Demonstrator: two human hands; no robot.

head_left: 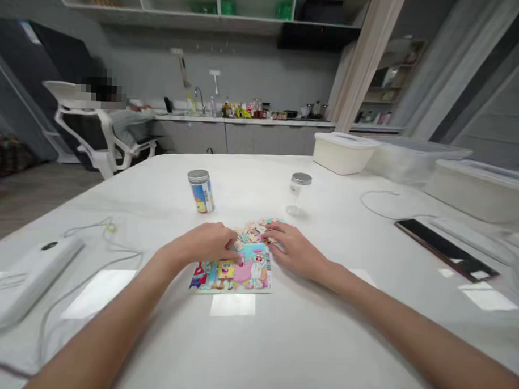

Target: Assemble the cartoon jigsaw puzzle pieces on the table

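A colourful cartoon picture card (252, 278) lies flat on the white table, with a yellow square figure and a pink one on it. My left hand (209, 242) is over the card's upper left part, its fingers curled in; whatever they may hold is hidden. Just behind the card is a heap of small jigsaw puzzle pieces (250, 230), mostly pale side up with some coloured. My right hand (295, 249) rests at the heap's right side, fingers apart and fingertips touching the pieces.
Behind the heap stand a picture-wrapped can (202, 192) and a clear jar (299, 195) with a metal lid. To the right are a dark phone (445, 246), cables and white storage boxes (344, 154). A power strip (30, 277) lies left. A person sits in a chair (89, 132) beyond.
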